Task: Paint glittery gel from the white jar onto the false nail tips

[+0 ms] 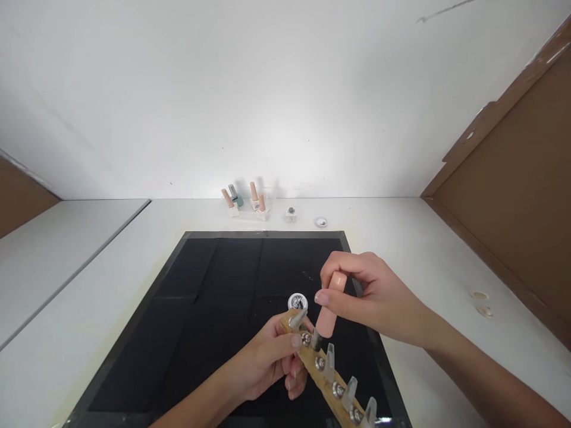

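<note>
My left hand (272,359) grips a wooden nail-tip stand (328,397) near its upper end, thumb on top. Clear false nails (329,361) stand in a row along the stand, on round metal mounts. Between thumb and fingers, my right hand (363,291) pinches a peach nail polish brush cap (329,315), tilted downward. The brush end is at a nail near the stand's upper end, dark there; I cannot tell whether they touch. Just beyond the stand's tip is a small open jar (290,297) with silvery contents.
A black mat (214,345) lies under my hands on the white table (401,238). At the back wall, several nail polish bottles (261,213) stand in a clear tray. Beside them are a capless white bottle (291,217) and a small round lid (320,222). Brown panels (513,208) flank the table.
</note>
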The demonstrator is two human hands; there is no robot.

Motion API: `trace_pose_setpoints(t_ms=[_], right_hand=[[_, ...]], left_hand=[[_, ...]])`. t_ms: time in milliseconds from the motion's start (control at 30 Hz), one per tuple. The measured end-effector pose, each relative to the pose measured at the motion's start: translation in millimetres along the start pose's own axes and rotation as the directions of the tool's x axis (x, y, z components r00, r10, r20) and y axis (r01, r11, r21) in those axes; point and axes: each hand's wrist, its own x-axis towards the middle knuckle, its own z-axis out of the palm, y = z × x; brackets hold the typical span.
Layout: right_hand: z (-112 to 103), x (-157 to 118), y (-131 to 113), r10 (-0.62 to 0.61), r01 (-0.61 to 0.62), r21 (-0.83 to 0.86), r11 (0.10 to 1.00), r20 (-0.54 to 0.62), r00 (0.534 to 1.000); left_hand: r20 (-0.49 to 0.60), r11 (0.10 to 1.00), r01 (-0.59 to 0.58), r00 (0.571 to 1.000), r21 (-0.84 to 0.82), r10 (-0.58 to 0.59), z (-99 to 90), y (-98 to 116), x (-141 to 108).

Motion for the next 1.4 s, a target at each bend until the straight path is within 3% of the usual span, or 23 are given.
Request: trace_pose_setpoints(t_ms=[400,567,700,1400], right_hand=[[1.3,3.8,4.7,0.099,-0.103,0.083,0.991,0.052,0.994],[5.0,8.2,13.7,0.190,-0.213,0.266,0.940,0.112,0.975],[7.3,10.6,19.1,0.188,-0.234,0.375,0.897,0.157,0.970],[7.8,11.6,18.8,0.227,-0.264,0.340,0.903,0.146,0.963]], left_hand=[[0.010,1.000,0.009,1.000,0.014,-0.009,-1.8,-2.3,-1.1],[0.004,1.000,0.011,1.000,0.014,-0.011,-0.5,-2.9,-1.0],[0.002,1.000,0.020,1.000,0.013,-0.020,1.3,-2.8,-0.7],[0.026,1.000,0.003,1.000,0.004,-0.004,1.2,-6.4,0.3]])
